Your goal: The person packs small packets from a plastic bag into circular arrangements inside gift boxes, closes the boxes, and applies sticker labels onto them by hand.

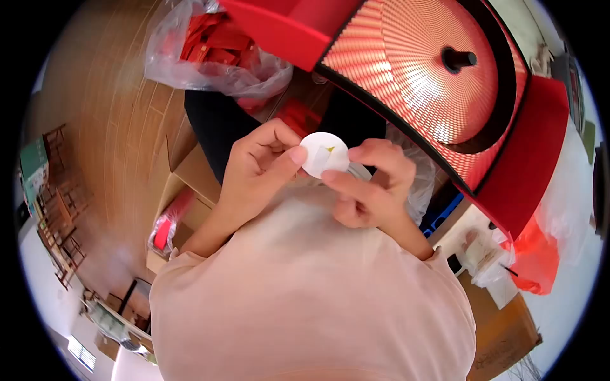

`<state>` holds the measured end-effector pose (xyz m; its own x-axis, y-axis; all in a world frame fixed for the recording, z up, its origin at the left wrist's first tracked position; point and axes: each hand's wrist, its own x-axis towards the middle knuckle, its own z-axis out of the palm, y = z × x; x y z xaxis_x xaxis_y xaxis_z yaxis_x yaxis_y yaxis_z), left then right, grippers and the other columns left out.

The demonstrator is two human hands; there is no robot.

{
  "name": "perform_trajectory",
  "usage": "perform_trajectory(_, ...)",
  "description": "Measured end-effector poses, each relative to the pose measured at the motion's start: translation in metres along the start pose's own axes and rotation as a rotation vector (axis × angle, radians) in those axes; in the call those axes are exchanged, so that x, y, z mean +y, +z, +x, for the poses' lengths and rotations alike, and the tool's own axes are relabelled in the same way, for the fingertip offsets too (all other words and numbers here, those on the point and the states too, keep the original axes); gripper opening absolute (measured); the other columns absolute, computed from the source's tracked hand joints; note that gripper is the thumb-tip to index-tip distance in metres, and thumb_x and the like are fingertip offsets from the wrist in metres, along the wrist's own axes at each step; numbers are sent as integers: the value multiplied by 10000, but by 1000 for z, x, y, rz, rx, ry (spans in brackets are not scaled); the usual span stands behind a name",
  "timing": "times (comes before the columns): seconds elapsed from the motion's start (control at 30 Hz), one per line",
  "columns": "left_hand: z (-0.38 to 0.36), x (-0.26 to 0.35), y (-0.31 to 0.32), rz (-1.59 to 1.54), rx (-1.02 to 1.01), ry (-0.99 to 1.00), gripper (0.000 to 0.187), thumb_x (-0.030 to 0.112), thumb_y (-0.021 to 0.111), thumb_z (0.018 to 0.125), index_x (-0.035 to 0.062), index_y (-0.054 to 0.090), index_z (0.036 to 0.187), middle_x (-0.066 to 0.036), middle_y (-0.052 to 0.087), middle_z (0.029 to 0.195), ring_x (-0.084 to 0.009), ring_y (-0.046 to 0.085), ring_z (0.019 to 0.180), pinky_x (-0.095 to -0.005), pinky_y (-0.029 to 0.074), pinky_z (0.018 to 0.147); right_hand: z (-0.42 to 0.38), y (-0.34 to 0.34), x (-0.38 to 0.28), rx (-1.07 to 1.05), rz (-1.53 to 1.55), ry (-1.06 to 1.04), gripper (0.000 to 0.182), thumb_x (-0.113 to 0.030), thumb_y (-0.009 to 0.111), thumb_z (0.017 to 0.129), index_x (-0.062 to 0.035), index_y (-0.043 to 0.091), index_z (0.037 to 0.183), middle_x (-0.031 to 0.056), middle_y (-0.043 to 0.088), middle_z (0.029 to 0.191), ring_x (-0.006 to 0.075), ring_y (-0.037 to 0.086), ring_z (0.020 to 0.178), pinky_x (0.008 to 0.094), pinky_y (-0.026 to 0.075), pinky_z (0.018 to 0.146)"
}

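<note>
In front of my chest I hold a white round disc [316, 166] between both hands. It has a paler rectangular patch and a small yellow mark on its face. My left hand [257, 168] pinches the disc's left edge between thumb and fingers. My right hand [380, 181] is closed at the disc's right side, its fingertips touching the right and lower edges. Just beyond the hands stands a red case [527, 165] with a black-framed, glowing patterned panel [406, 70] and a black knob [459, 60].
A clear plastic bag [171, 66] of red pieces lies at the upper left. Beside my left arm is an open cardboard box [194, 168] with a red wrapped item [164, 233]. At the right are an orange-red bag [537, 254] and a brown cardboard piece [508, 330].
</note>
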<state>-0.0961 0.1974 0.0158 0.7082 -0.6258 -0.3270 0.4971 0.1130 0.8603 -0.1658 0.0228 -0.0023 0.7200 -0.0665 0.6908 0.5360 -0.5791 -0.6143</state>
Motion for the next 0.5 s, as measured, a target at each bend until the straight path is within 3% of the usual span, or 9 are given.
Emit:
perform_trajectory(0.03,-3,-2,-5,-13,22,5,100,98,580,927,5,551,902,-47,618,843,-66,566,751,-214,462,679,3,0,-1,-20,57,67,429,3,721,499,-97,700,916,102,565,995,201,561,697,288,468,588)
perform_trajectory(0.07,-4,-4,-11,-9,42,4,101,98,583,924,6,551,898,-46,619,836,-66,568,741,-212,462,664,1,7,-2,35,99,176,343,47,702,608,-58,670,933,113,591,940,180,570,676,278,480,591)
perform_trajectory(0.1,-6,-6,-15,-6,60,3,103,98,587,922,6,550,894,-44,619,830,-67,570,731,-210,461,648,5,12,-4,14,112,170,343,47,702,608,-58,670,933,113,591,940,180,570,676,278,480,591)
perform_trajectory(0.17,-8,-8,-22,-24,87,16,111,108,589,922,9,550,891,-53,625,841,-69,573,720,-209,457,629,15,20,-7,-51,338,446,237,72,656,731,-25,638,946,126,615,881,161,586,684,262,486,601)
perform_trajectory(0.2,-9,-9,-25,-26,93,20,120,118,591,922,11,550,888,-61,631,852,-71,576,709,-209,454,609,15,25,-7,-69,358,479,182,87,619,792,1,622,952,127,627,852,150,598,693,239,484,617)
perform_trajectory(0.43,-6,2,-28,-167,181,-105,155,158,585,931,4,574,946,-83,660,888,-117,634,750,-248,540,687,24,40,-7,-116,383,724,151,56,647,804,-1,638,944,102,627,842,140,580,683,223,470,615)
perform_trajectory(0.47,-6,1,-30,-163,192,-90,163,161,586,932,1,581,958,-82,663,895,-122,642,765,-256,550,710,26,39,-5,-157,212,583,189,10,706,760,-19,649,938,97,625,867,167,583,697,252,470,614)
perform_trajectory(0.5,-5,-1,-31,-160,206,-73,172,165,587,933,-3,587,969,-81,665,903,-127,650,780,-265,560,732,29,38,-3,-153,209,579,189,10,706,760,-19,649,938,97,625,867,167,583,697,252,470,614)
